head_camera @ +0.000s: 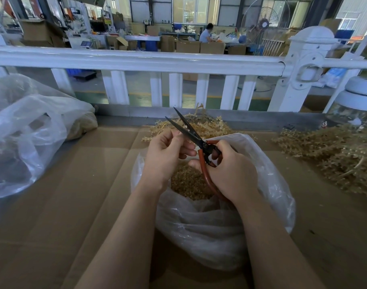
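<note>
The scissors are being gripped by the right hand, whose fingers are curled round the orange handles. The black blades are being held parted, pointing up and away from its knuckles. The left hand is being held just beside the lower blade, fingers curled and tips drawn together; whether anything is being pinched there cannot be told.

Directly beneath both hands an open plastic bag is being worked over, its rim rising close round the right wrist, with golden cuttings heaped under the palms. Just beyond the blade tips a pile of sprigs is lying, and past it the far side is being closed off by the white railing.

To the left of the left hand a wide stretch of bare cardboard is being left free, bounded by a large crumpled bag. To the right of the right hand a narrower strip is being left before a bigger heap of sprigs, with a jar behind it.
</note>
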A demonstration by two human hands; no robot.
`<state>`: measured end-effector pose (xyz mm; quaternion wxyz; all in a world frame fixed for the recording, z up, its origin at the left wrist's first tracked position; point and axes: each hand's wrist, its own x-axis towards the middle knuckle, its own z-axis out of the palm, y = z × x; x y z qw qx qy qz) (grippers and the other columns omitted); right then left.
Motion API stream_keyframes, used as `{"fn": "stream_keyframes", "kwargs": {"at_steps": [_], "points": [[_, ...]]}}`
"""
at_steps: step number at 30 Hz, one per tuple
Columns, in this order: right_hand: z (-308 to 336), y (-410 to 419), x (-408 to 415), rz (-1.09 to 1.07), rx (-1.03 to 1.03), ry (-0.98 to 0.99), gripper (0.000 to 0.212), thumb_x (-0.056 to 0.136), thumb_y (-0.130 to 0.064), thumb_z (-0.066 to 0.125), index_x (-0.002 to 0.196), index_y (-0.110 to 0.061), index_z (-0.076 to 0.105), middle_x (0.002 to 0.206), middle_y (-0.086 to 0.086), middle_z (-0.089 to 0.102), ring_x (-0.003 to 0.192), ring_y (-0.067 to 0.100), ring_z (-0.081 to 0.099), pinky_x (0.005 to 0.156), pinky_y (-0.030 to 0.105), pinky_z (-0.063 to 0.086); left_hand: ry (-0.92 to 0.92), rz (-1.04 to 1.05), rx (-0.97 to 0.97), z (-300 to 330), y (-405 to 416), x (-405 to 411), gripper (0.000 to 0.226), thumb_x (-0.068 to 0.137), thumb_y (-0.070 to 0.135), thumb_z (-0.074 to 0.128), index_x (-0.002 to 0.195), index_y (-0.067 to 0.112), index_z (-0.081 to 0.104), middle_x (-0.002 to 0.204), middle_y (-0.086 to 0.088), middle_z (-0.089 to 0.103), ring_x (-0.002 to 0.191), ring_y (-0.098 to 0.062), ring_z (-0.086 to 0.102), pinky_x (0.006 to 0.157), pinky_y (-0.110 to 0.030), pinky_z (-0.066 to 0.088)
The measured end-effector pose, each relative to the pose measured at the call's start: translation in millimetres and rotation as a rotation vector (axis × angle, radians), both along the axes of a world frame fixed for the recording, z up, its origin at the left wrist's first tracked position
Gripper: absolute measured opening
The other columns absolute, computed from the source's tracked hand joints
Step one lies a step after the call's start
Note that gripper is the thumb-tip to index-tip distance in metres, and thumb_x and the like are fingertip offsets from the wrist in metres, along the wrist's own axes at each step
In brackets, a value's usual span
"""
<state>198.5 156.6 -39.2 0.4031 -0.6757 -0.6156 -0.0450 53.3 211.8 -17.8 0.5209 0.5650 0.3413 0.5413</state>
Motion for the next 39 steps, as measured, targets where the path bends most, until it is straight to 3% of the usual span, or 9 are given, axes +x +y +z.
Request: {"fn": "stream_keyframes", "kwargs": {"at_steps": [7, 11, 13, 17, 20, 23, 26, 31, 39], "points": [[-0.8, 1.1, 1.9, 0.009, -0.03, -0.023, 0.073, 0.064, -0.094, 0.039, 0.095, -0.03, 0.056, 0.076, -0.019, 0.059, 0.066, -0.004, 0.055, 0.055, 0.01, 0.035, 0.086, 0.042, 0.037, -3.9, 3.6, -1.4, 0.019, 0.099, 0.01, 0.053, 0.093, -0.004, 0.064, 0.07, 0.001, 0.065, 0.064, -0.009, 0.059, 0.059, -0.018, 0.047], [-0.1, 1.0, 2.3, 0.008, -0.047, -0.01, 0.076, 0.063, -0.095, 0.038, 0.098, -0.031, 0.058, 0.076, -0.02, 0.059, 0.068, -0.003, 0.055, 0.055, 0.011, 0.036, 0.145, 0.105, 0.165, -2.0, 2.0, -3.3, 0.004, 0.096, 0.007, 0.057, 0.097, 0.009, 0.061, 0.08, -0.005, 0.063, 0.073, -0.017, 0.062, 0.068, -0.031, 0.053], [0.2, 0.3, 2.5, 0.003, -0.045, -0.013, 0.075, 0.064, -0.095, 0.039, 0.098, -0.031, 0.058, 0.074, -0.02, 0.058, 0.066, -0.003, 0.054, 0.055, 0.011, 0.035, 0.194, 0.138, 0.226, -1.4, 1.0, -4.3, 0.011, 0.094, 0.006, 0.061, 0.095, 0.016, 0.062, 0.078, -0.008, 0.065, 0.076, -0.027, 0.065, 0.072, -0.037, 0.054], [1.4, -1.1, 1.6, -0.004, -0.043, -0.03, 0.074, 0.066, -0.093, 0.042, 0.103, -0.032, 0.06, 0.078, -0.022, 0.056, 0.068, -0.003, 0.05, 0.055, 0.008, 0.031, 0.271, 0.205, 0.206, -0.5, -0.2, -7.9, 0.01, 0.087, 0.008, 0.067, 0.081, 0.016, 0.066, 0.072, -0.004, 0.07, 0.073, -0.022, 0.07, 0.07, -0.041, 0.058], [2.0, -0.9, 0.5, 0.018, -0.058, -0.019, 0.075, 0.066, -0.091, 0.045, 0.11, -0.031, 0.06, 0.088, -0.023, 0.057, 0.078, -0.002, 0.052, 0.06, 0.007, 0.034, 0.145, 0.138, 0.093, 0.6, 1.0, -8.4, 0.008, 0.086, -0.002, 0.066, 0.081, 0.003, 0.068, 0.07, -0.007, 0.071, 0.065, -0.016, 0.07, 0.062, -0.027, 0.056], [2.1, -1.2, 1.0, 0.035, -0.078, -0.002, 0.074, 0.068, -0.087, 0.051, 0.112, -0.029, 0.06, 0.093, -0.02, 0.061, 0.083, 0.001, 0.057, 0.066, 0.017, 0.048, -0.02, 0.02, -0.074, 0.6, 2.9, -8.5, 0.006, 0.087, -0.006, 0.064, 0.081, -0.005, 0.067, 0.067, -0.008, 0.071, 0.057, -0.012, 0.066, 0.054, -0.02, 0.052], [3.7, -2.1, 0.7, 0.028, -0.085, -0.014, 0.076, 0.067, -0.09, 0.047, 0.11, -0.028, 0.061, 0.091, -0.017, 0.064, 0.081, 0.003, 0.06, 0.066, 0.021, 0.051, -0.103, -0.057, -0.154, -0.5, 5.0, -10.3, 0.012, 0.088, -0.008, 0.061, 0.081, -0.002, 0.069, 0.069, -0.009, 0.071, 0.058, -0.012, 0.064, 0.054, -0.019, 0.051], [3.2, -2.2, 0.1, 0.025, -0.073, -0.027, 0.071, 0.068, -0.089, 0.047, 0.1, -0.027, 0.06, 0.078, -0.019, 0.057, 0.07, -0.001, 0.055, 0.057, 0.012, 0.041, -0.14, -0.112, -0.213, -0.1, 5.5, -13.7, 0.015, 0.086, -0.004, 0.062, 0.079, 0.006, 0.071, 0.072, -0.007, 0.072, 0.062, -0.012, 0.066, 0.058, -0.019, 0.051], [-1.4, 0.6, 2.8, 0.054, -0.068, -0.015, 0.07, 0.07, -0.087, 0.05, 0.101, -0.025, 0.061, 0.081, -0.014, 0.064, 0.071, 0.003, 0.061, 0.061, 0.021, 0.053, -0.185, -0.144, -0.266, 3.8, 3.9, -13.6, 0.011, 0.086, -0.005, 0.06, 0.086, 0.002, 0.069, 0.071, -0.007, 0.072, 0.061, -0.012, 0.066, 0.06, -0.019, 0.052]]}}
